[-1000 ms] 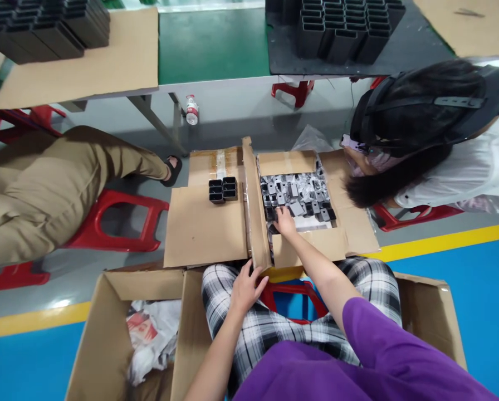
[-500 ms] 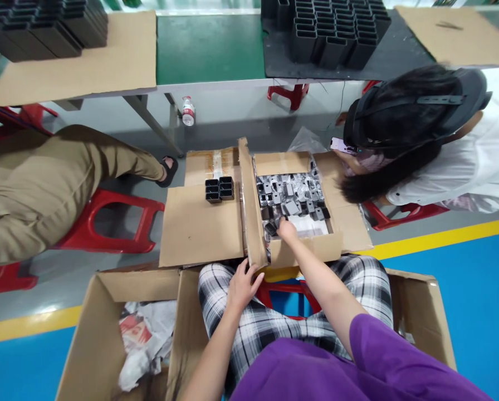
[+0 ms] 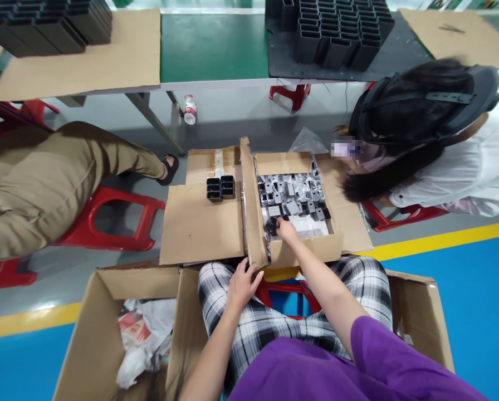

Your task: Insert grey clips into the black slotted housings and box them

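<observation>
While right fingers [image 3: 280, 223] touch black parts [image 3: 270, 226], grip unclear, left fingers [image 3: 241, 269] splayed, raised flap [image 3: 253, 214] dividing off tubes [image 3: 228, 195]

Right hand [image 3: 287, 230]: fingertips partly hidden among small dark pieces [image 3: 270, 225]; the exact grip cannot be told. Right: object [image 3: 343, 148] held by a co-worker [image 3: 454, 142], blurred. Far left: dark tubes [image 3: 59, 30], cut off by the frame. Near left: open carton [image 3: 86, 328], truncated at the near edge.

Arranged around an open carton [image 3: 316, 249] of small parts [image 3: 292, 208]
Bordered left by cardboard [image 3: 201, 228] bearing tubes [image 3: 222, 190], right by a seated co-worker [image 3: 445, 136], far by a bench [image 3: 214, 50], near left by another box [image 3: 147, 284].
</observation>
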Demonstrator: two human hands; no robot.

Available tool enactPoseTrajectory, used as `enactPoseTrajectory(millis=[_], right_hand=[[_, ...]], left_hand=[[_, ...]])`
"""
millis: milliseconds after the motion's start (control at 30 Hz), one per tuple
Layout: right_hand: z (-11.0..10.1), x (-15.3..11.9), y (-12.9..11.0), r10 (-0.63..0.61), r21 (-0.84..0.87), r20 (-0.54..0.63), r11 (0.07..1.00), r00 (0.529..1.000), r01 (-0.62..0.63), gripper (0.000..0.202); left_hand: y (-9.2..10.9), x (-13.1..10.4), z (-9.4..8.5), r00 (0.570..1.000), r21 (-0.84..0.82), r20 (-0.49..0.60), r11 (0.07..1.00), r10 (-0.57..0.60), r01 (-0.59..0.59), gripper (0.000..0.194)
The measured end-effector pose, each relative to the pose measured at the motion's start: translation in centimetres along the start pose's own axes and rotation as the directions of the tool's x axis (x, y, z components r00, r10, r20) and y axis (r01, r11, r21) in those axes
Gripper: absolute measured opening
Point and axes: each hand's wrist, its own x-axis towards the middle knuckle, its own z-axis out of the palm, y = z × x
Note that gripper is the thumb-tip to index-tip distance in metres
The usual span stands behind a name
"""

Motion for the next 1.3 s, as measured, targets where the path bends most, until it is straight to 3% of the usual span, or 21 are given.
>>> enactPoseTrajectory(millis=[100, 200, 333, 433, 567, 700, 800, 967, 1133, 1200, 1300], right_hand=[[0.2, 0.0, 0.2, -0.006, 0.042, -0.021, 0.999, 1.000, 0.007, 0.028], [-0.3, -0.2, 0.5, 0.032, 0.085, -0.160, 0.996, 0.987, -0.018, 0.032], [-2.1, 0.8, 1.3, 0.146, 0.134, -0.356, 0.986, 0.923, -0.104, 0.055], [-3.8, 2.6, 2.1, 0.165, 0.144, -0.377, 0.982, 0.912, -0.118, 0.070], [-4.6, 3.3, 3.7, 0.059, 0.129, -0.346, 0.992, 0.936, -0.015, 0.077], [-3.5, 0.7, 6.5, -0.043, 0.146, -0.310, 0.985, 0.950, 0.092, 0.071], [-3.2, -1.3, 8.3, -0.062, 0.162, -0.229, 0.982, 0.971, 0.101, 0.069], [-5.0, -3.0, 9.5, -0.085, 0.142, 0.031, 0.987, 0.996, 0.080, 0.066], [-4.5, -5.4, 10.1, -0.077, 0.073, 0.377, 0.996, 0.923, 0.053, 0.071], [-3.7, -5.6, 10.2, -0.067, 0.037, 0.390, 0.998, 0.918, 0.057, 0.064], [-2.8, -4.3, 9.9, -0.073, 0.002, 0.229, 0.997, 0.971, 0.074, 0.048]], left_hand=[[-0.1, 0.0, 0.0, 1.000, 0.000, -0.014, 1.000, 0.013, -0.013, 0.033], [-0.2, 0.0, 0.0, 0.999, 0.000, -0.031, 1.000, 0.030, -0.030, 0.033], [-0.3, 0.0, 0.1, 0.998, 0.005, -0.043, 0.999, 0.044, -0.044, 0.034], [-0.4, 0.0, 0.2, 0.998, 0.013, -0.042, 0.999, 0.039, -0.039, 0.034], [-0.3, 0.2, 0.4, 0.999, 0.019, -0.035, 0.999, 0.029, -0.028, 0.033], [-0.2, 0.4, 0.3, 0.999, 0.015, -0.025, 1.000, 0.021, -0.021, 0.031], [-0.2, 0.4, 0.3, 1.000, 0.015, -0.013, 1.000, 0.011, -0.010, 0.032], [-0.3, 0.2, 0.4, 1.000, 0.022, 0.001, 1.000, -0.006, 0.006, 0.032], [-0.1, 0.4, 0.4, 1.000, 0.015, -0.003, 1.000, -0.008, 0.008, 0.032], [0.0, 0.4, 0.4, 1.000, 0.016, -0.007, 1.000, -0.007, 0.007, 0.031], [0.0, 0.3, 0.4, 1.000, 0.033, -0.009, 0.999, -0.007, 0.007, 0.031]])
